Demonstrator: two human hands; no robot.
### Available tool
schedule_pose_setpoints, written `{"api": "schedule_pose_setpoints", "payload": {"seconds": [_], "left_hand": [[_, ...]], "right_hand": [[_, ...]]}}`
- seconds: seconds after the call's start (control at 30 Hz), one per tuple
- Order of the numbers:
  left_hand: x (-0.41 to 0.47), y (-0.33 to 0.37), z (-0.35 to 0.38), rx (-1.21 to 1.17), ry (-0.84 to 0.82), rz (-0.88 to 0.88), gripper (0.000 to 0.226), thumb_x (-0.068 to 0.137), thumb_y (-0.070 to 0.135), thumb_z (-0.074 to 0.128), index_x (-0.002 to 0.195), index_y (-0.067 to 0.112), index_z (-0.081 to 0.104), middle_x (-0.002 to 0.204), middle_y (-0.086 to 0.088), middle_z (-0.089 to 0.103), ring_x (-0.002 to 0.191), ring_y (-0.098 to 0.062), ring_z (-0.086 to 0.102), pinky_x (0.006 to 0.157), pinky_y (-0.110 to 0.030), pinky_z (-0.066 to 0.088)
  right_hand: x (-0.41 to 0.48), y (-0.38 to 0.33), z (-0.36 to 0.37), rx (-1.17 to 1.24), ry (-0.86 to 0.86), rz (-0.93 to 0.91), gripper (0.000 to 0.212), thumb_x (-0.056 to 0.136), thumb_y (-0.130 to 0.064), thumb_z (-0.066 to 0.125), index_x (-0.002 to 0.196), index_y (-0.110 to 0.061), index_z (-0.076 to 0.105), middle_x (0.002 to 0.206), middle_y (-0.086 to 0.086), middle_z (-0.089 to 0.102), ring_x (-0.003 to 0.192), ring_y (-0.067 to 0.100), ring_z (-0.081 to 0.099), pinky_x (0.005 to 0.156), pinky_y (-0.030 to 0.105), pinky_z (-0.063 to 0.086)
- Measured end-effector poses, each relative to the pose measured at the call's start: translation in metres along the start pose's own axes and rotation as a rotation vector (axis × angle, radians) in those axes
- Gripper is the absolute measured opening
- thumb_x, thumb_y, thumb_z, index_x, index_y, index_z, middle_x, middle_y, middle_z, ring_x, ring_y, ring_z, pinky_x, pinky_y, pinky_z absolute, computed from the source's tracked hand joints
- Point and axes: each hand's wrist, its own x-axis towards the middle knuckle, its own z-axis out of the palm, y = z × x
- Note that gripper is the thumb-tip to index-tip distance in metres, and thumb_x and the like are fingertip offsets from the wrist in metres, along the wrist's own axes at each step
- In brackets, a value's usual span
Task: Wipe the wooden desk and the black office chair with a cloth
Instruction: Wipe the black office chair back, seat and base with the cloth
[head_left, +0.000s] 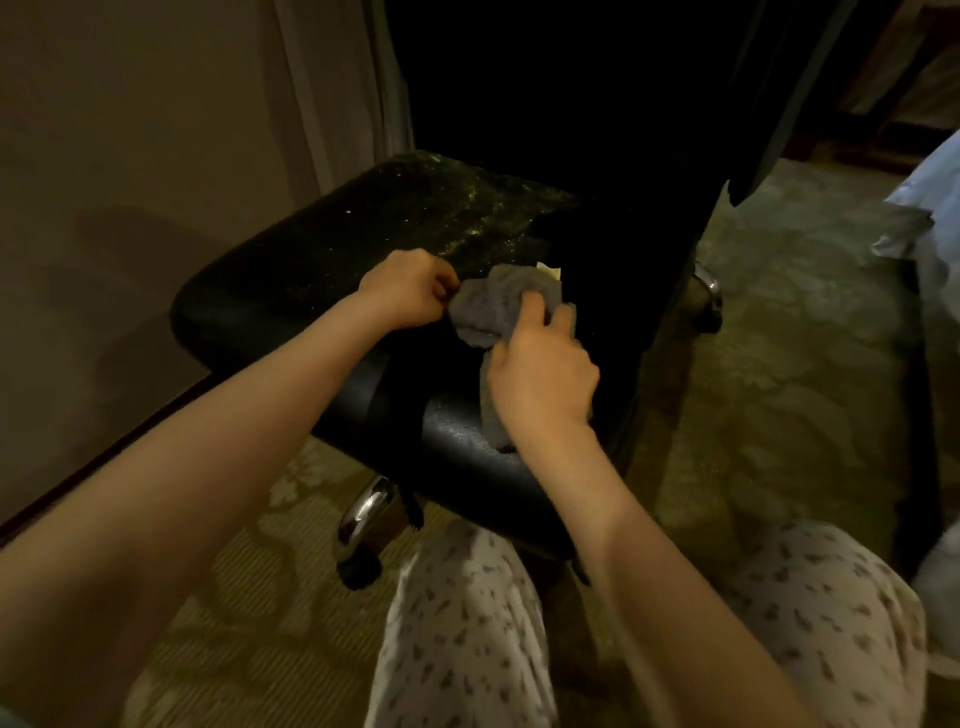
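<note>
Here's the cloth (483, 306): grey, soft and thoroughly crumpled, bunched into a loose wad with one tail hanging down. It sits between the two hands, on the seat of the black office chair (291, 291). The left hand (410, 288) is at the cloth's left edge, fingers curled in tight, and it looks to be pinching that edge, though the fingertips are tucked out of sight. The right hand (543, 379) grips it from the near side, fingers hooked over the top of the wad, and the tail drops beneath the palm over the seat's front edge.

A pale yellowish bit (549, 270) peeks out just beyond the right hand's fingertips; what it is, can't tell.

The seat is a rounded, padded slab with a pebbled, slightly shiny black skin. Beyond the left hand's knuckles it's dusted with yellowish flecks (467, 223). The dark backrest rises past both hands.

Below the left forearm a chrome leg (366, 512) gleams, curved and polished, over patterned carpet (779, 364). Nearest the camera, under the wrists, are knees in light speckled trousers (467, 623). A plain wall (130, 156) stands left of the left arm.
</note>
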Motion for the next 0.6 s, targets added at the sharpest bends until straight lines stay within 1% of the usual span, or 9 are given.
{"api": "schedule_pose_setpoints", "payload": {"seconds": [0.07,0.13,0.2,0.27,0.37,0.43,0.53,0.6], "left_hand": [[-0.017,-0.010,-0.018,-0.101,-0.011,0.033,0.033,0.085,0.014,0.066,0.117,0.020,0.061,0.103,0.002,0.064,0.098,-0.012,0.059,0.090,-0.031,0.048],[-0.032,-0.024,-0.037,-0.168,0.072,0.006,0.032,0.083,0.013,0.068,0.114,0.020,0.061,0.100,0.005,0.061,0.095,-0.008,0.056,0.086,-0.026,0.044],[-0.042,-0.046,-0.052,-0.245,0.218,-0.091,0.028,0.083,0.010,0.067,0.110,0.019,0.061,0.098,0.005,0.060,0.094,-0.007,0.054,0.083,-0.024,0.040],[-0.050,-0.073,-0.058,-0.297,0.299,-0.195,0.024,0.085,0.008,0.064,0.106,0.019,0.060,0.099,0.002,0.059,0.096,-0.009,0.054,0.082,-0.024,0.040],[-0.059,-0.101,-0.051,-0.313,0.284,-0.268,0.020,0.087,0.008,0.061,0.101,0.022,0.058,0.102,0.000,0.059,0.099,-0.013,0.056,0.082,-0.026,0.043],[-0.062,-0.108,-0.042,-0.313,0.290,-0.266,0.020,0.087,0.008,0.061,0.099,0.023,0.057,0.102,0.002,0.058,0.099,-0.012,0.055,0.083,-0.027,0.045],[-0.060,-0.103,-0.030,-0.342,0.300,-0.228,0.023,0.085,0.009,0.062,0.104,0.023,0.058,0.107,0.002,0.054,0.097,-0.012,0.054,0.086,-0.031,0.047],[-0.058,-0.097,-0.022,-0.329,0.207,-0.187,0.022,0.083,0.010,0.065,0.099,0.024,0.058,0.099,0.004,0.054,0.090,-0.011,0.053,0.084,-0.030,0.046]], "right_hand": [[-0.002,0.001,0.002,-0.048,0.018,-0.008,0.051,0.097,-0.029,0.044,0.142,-0.018,0.024,0.139,0.012,0.033,0.110,0.031,0.055,0.077,0.039,0.047],[-0.002,0.001,0.005,-0.104,0.021,-0.037,0.051,0.097,-0.029,0.044,0.142,-0.018,0.024,0.139,0.013,0.033,0.109,0.031,0.054,0.075,0.039,0.047],[-0.004,0.001,0.009,-0.144,0.039,-0.060,0.050,0.097,-0.029,0.044,0.141,-0.017,0.024,0.137,0.013,0.035,0.110,0.031,0.053,0.073,0.039,0.048],[-0.005,0.000,0.012,-0.172,0.059,-0.057,0.050,0.097,-0.030,0.044,0.141,-0.018,0.024,0.136,0.013,0.035,0.109,0.031,0.053,0.071,0.038,0.048],[-0.004,0.004,0.011,-0.161,0.073,-0.027,0.052,0.095,-0.032,0.046,0.142,-0.018,0.025,0.136,0.014,0.036,0.108,0.033,0.053,0.072,0.039,0.047],[-0.002,0.007,0.008,-0.157,0.088,-0.013,0.053,0.095,-0.030,0.046,0.142,-0.018,0.025,0.136,0.015,0.037,0.107,0.035,0.054,0.073,0.039,0.045],[0.001,0.009,0.004,-0.170,0.103,0.005,0.053,0.095,-0.030,0.047,0.142,-0.017,0.026,0.132,0.016,0.039,0.103,0.038,0.054,0.073,0.041,0.044],[0.002,0.005,0.003,-0.174,0.094,0.045,0.053,0.095,-0.029,0.048,0.142,-0.016,0.026,0.132,0.018,0.038,0.105,0.039,0.054,0.074,0.041,0.044]]}}
